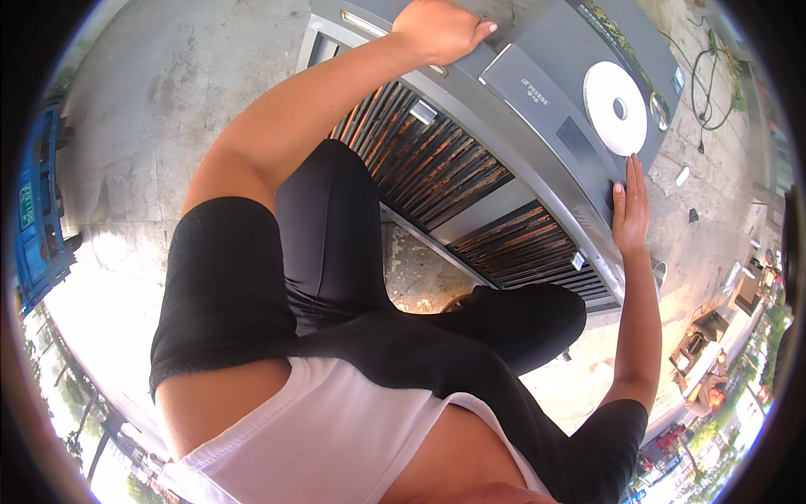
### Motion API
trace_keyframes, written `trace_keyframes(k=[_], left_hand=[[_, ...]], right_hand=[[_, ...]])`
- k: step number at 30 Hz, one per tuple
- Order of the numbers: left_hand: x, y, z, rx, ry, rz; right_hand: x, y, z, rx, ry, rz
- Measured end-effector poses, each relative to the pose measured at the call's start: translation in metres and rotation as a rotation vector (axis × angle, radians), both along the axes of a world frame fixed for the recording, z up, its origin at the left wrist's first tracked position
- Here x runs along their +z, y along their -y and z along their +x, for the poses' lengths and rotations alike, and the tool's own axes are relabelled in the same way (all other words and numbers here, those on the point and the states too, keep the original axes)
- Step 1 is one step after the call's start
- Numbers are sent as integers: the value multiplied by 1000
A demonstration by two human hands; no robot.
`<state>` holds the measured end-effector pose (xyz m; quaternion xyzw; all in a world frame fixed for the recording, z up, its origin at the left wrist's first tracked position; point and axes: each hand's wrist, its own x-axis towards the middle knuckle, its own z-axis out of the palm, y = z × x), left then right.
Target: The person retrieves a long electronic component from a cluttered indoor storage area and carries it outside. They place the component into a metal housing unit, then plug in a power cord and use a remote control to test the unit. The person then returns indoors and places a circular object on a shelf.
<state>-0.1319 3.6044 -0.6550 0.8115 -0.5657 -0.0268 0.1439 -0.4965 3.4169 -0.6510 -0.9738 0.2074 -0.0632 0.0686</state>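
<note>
A grey metal range hood lies before me on the ground, its slatted filters stained orange-brown. My left hand is curled over the hood's lip at the top of the view; its fingertips are hidden. With fingers straight and together, my right hand lies flat against the hood's right end and holds nothing. Just beyond those fingertips, a white disc with a central hole rests on the hood's dark panel. My bent legs are close to the filter side.
A black cable lies coiled on the concrete floor at upper right. Near it are a small white object and a dark scrap. Boxes stand farther right. A blue vehicle is at far left.
</note>
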Motion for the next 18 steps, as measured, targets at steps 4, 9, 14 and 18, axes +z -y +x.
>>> trace_keyframes(k=[4, 9, 14, 18], left_hand=[[18, -3, -2, -26, -58, 110], [-5, -1, 4, 29, -162, 98], [-14, -2, 6, -73, -127, -60], [-21, -3, 8, -107, -140, -135]], right_hand=[[4, -4, 3, -44, -12, 108], [5, -3, 2, -192, 294, 307], [0, 11, -49, -864, 547, 404], [7, 6, -67, -997, 338, 601]])
